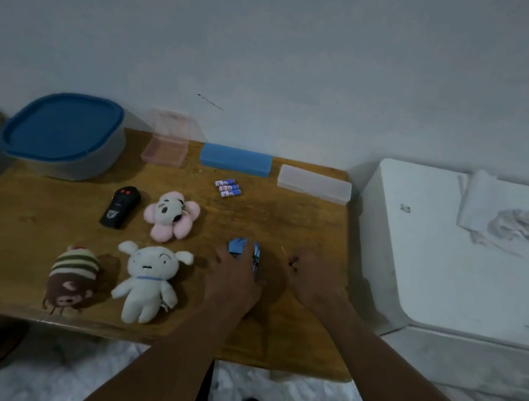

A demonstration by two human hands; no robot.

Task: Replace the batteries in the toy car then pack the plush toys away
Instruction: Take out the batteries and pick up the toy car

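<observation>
shiny blue toy car (243,248) under left hand (232,280), fingers draped over its roof

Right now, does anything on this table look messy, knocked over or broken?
Nothing stands out. The three plush toys lie apart, the batteries sit together near the blue case, and the left hand covers the toy car.
</observation>
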